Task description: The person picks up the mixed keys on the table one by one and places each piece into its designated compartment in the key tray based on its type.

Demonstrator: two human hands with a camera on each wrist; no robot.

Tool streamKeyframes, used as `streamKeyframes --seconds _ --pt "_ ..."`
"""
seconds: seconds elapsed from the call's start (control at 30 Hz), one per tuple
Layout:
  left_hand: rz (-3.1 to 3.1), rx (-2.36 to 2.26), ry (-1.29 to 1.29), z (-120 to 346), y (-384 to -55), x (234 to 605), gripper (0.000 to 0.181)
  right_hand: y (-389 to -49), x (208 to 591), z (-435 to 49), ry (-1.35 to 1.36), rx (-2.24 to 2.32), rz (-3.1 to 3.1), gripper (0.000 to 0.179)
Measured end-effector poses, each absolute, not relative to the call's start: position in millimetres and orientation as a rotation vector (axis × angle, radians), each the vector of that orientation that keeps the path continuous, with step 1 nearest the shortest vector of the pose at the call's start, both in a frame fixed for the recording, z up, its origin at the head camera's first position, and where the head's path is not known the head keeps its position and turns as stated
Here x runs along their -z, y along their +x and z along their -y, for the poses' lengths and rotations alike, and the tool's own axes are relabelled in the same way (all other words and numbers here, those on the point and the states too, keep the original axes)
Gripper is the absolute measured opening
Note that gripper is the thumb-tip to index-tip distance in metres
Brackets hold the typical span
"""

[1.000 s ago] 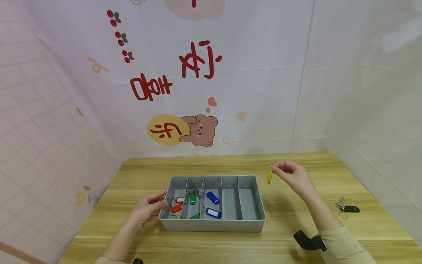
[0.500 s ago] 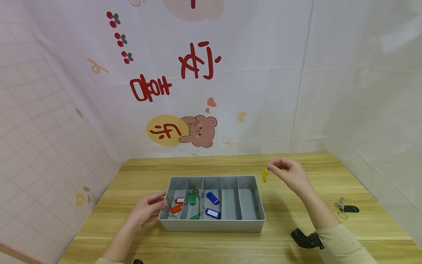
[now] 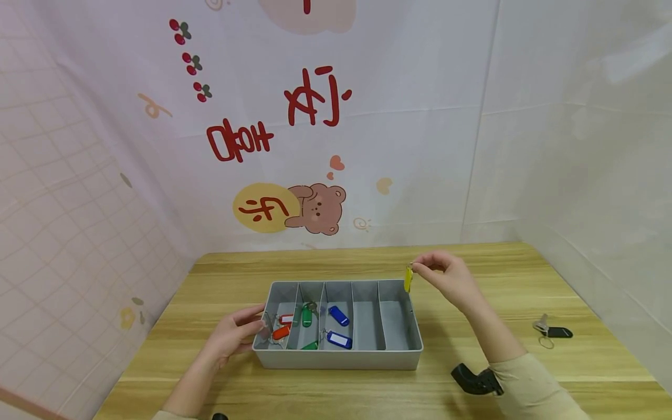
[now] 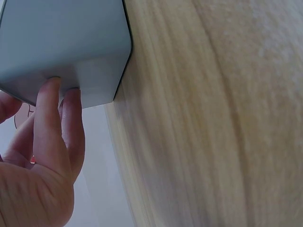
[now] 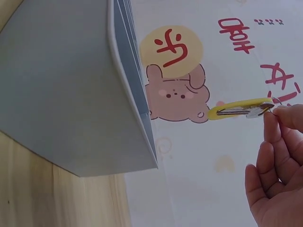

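A grey tray (image 3: 336, 358) with several compartments stands on the table. My left hand (image 3: 234, 332) grips its left end, fingertips against the outer wall and one digit at the rim. My right hand (image 3: 446, 279) pinches the ring of a key with a yellow key tag (image 3: 408, 279); tag and key hang by the tray's far right corner. In the right wrist view, the key (image 5: 236, 112) lies along the yellow tag. Red key tags (image 3: 281, 332) lie in the leftmost compartment, green key tags (image 3: 307, 315) in the second, blue key tags (image 3: 339, 339) in the third.
A key with a black key tag (image 3: 557, 332) lies on the table at the right. A patterned white cloth (image 3: 409, 146) hangs behind the table and along both sides. Part of a black wrist mount (image 3: 475, 380) sticks out beside my right sleeve (image 3: 530, 382).
My right hand has moved left with the yellow key tag, from beside the tray to its far right corner. The left hand stays in place at the tray's left end.
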State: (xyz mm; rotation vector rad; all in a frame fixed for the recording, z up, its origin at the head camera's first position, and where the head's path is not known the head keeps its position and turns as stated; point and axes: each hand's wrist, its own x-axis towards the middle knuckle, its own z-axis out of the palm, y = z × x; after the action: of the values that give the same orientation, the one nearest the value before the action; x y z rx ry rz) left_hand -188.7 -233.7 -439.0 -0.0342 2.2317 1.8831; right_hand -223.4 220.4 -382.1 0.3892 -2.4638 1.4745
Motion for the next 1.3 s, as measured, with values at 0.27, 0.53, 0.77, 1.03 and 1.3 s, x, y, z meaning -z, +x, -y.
streamKeyframes --seconds 0.27,0.53,0.77,1.03,1.3 --pt "-2.227 -1.884 -0.044 233.3 -187.5 439.4 0.058 -226.5 384.3 -202.9 0.445 -1.503 2.464 0.014" --pt "-2.220 -1.888 -0.034 234.2 -188.1 441.8 0.057 -228.8 387.6 -188.4 0.549 -1.542 2.483 0.011" --pt "-2.224 -1.880 -0.032 234.1 -187.9 441.8 0.057 -231.3 388.1 -180.8 0.641 -1.459 2.544 0.007" --pt "-2.221 -1.887 -0.029 233.7 -187.7 440.5 0.058 -235.0 386.9 -174.3 0.708 -1.358 2.629 0.004" --pt "-2.236 -1.873 -0.028 234.0 -188.2 440.1 0.057 -235.5 381.4 -167.0 0.650 -1.328 2.732 0.007"
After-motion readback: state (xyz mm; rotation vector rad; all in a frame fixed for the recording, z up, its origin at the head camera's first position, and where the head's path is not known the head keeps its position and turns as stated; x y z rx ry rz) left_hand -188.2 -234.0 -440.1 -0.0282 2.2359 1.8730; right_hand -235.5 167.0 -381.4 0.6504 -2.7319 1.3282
